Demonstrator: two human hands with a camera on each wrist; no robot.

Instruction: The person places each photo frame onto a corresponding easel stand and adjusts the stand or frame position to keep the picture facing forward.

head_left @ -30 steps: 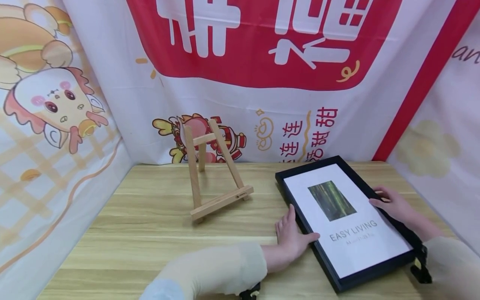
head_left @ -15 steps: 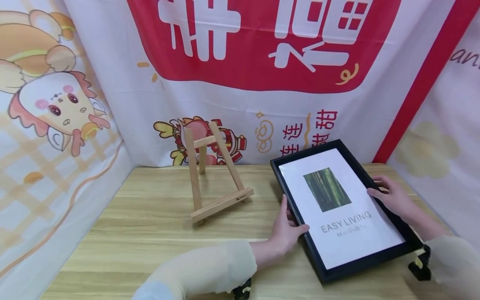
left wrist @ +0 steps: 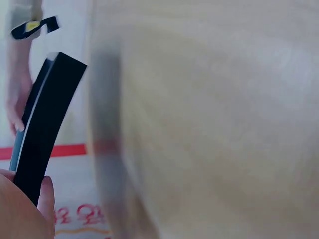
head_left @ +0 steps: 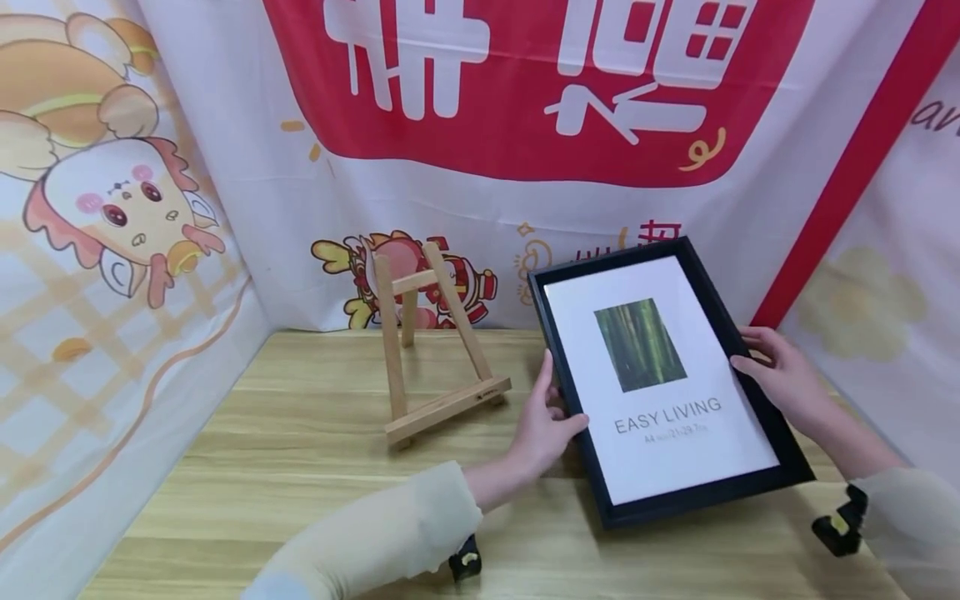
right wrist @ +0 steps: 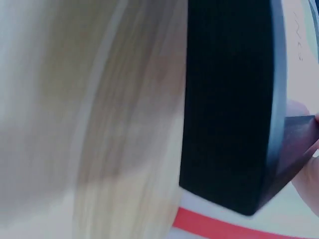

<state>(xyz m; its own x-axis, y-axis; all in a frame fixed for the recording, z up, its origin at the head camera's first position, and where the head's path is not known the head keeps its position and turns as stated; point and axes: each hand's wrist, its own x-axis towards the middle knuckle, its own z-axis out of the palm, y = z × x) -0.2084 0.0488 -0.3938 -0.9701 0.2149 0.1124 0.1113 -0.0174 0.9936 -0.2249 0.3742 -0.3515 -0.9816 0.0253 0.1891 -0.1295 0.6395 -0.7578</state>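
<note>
A black picture frame (head_left: 660, 462) with a white "EASY LIVING" insert and a small forest picture is held up at the right, tilted, its upper edge overlapping the backdrop. My left hand (head_left: 542, 425) grips its left side, thumb on the front and fingers behind. On the opposite side my right hand (head_left: 787, 379) holds the edge the same way. The left wrist view shows the deep black side of the picture frame (left wrist: 50, 119) between thumb and fingers. Its thick side also fills the middle of the right wrist view. Left of the hands stands a small wooden easel (head_left: 448, 410).
The wood-grain table (head_left: 300, 450) lies under everything. A printed cloth backdrop (head_left: 247, 167) with red and white lettering hangs behind it, and cloth walls close off both sides. Black wrist straps (head_left: 840, 525) sit at both sleeves.
Both hands have raised the picture frame off the table, moving it up and slightly left and tilting it more upright. The easel has stayed in place.
</note>
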